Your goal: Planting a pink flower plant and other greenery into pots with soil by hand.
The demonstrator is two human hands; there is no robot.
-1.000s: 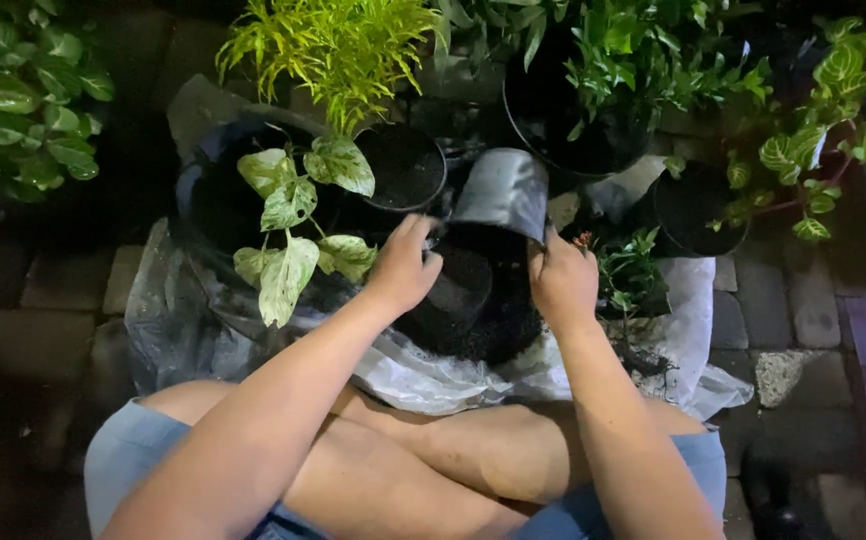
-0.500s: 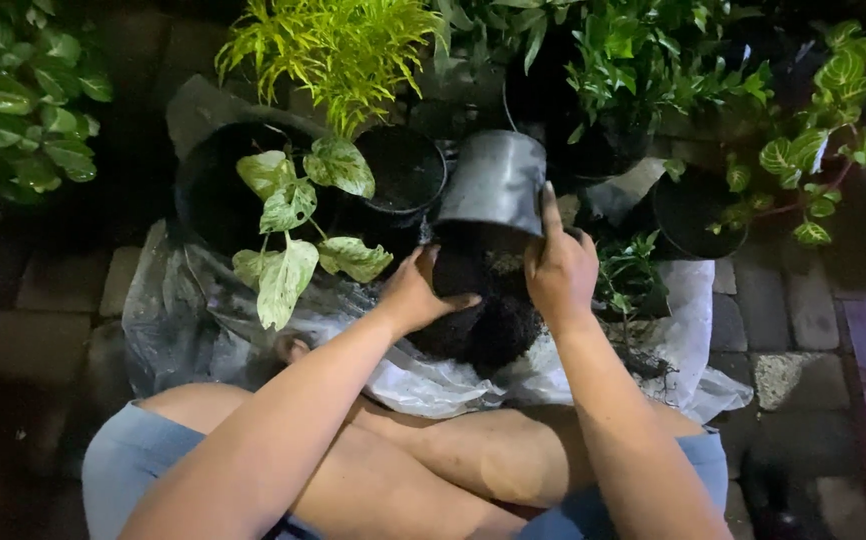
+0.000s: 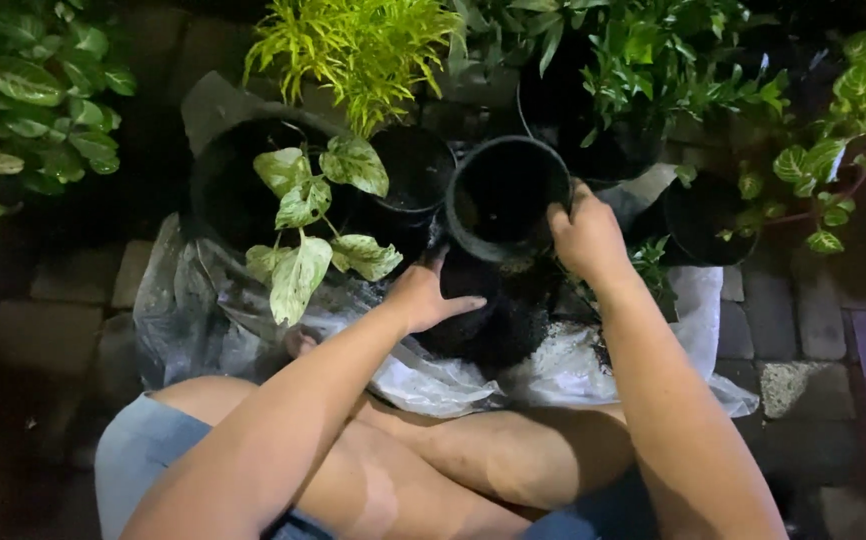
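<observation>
The empty black pot (image 3: 506,195) sits tilted with its mouth toward me, held up over the heap of dark soil (image 3: 498,315). My right hand (image 3: 585,232) has the grip closed on the pot's right rim, fingers curled over the edge. My left hand (image 3: 426,293) lies lower and to the left, fingers spread loosely against the soil heap; its grip is open and holds nothing, and it is just apart from the pot's near edge.

The inside of the pot is all shadow, so I cannot tell if anything clings in there. The soil heap melts into the dark, and where it ends under the pot is hard to make out. It rests on a crumpled white plastic sheet (image 3: 703,310) spread across the brick paving (image 3: 803,310) just beyond my folded knees.

Left of the pot stands a smaller round black pot (image 3: 415,170), touching or nearly touching it. Further left a large black tub (image 3: 233,190) carries a plant with broad cream-and-green variegated leaves (image 3: 303,270) that hang toward my left forearm. At the far side a feathery yellow-green plant (image 3: 353,50) spreads, with darker leafy plants (image 3: 653,60) to its right. Another black pot (image 3: 698,215) stands right of my right hand, partly hidden behind foliage. Leaves at the far left (image 3: 23,100) are cut off by the frame's edge.
</observation>
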